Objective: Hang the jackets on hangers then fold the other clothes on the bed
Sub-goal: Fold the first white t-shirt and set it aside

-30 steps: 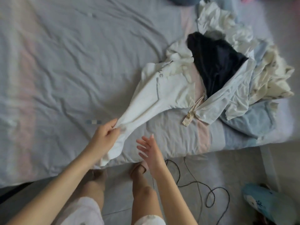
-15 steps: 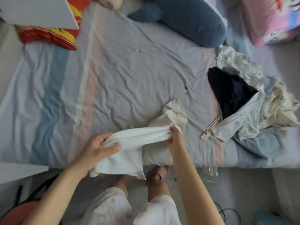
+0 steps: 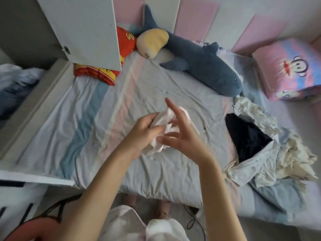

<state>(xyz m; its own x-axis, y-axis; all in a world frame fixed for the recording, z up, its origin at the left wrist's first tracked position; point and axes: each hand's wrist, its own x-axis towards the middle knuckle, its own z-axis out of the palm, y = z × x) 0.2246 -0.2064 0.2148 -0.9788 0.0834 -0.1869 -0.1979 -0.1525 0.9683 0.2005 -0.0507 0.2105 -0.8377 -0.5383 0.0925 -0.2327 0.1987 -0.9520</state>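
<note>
Two hands: both raised over the middle of the bed (image 3: 83,136), close together; a crumpled white garment (image 3: 167,116) sits between them
Left hand (image 3: 144,134): fingers and thumb curled round the white garment, gripping it as a loose wad
Right hand (image 3: 180,136): fingers splayed and mostly straight, gripping nothing; it is just beside the cloth, but whether the fingertips touch it cannot be told
Garment's place: held above the striped sheet near the bed's centre; so bunched that no collar, hem or sleeve shows
Remaining pile (image 3: 293,153): pale clothes heaped at the right edge of the bed, well apart from the hands; a dark garment (image 3: 246,136) lies on top
Handling, as a judgement: thin, soft and light; it will droop and crease, not slip or break
Where to hold, as a judgement: find two corners or a seam, pinch one in each hand, then shake it flat onto the sheet
Nearby: a blue plush shark (image 3: 205,66) and a pink cushion (image 3: 284,72) at the head of the bed
</note>
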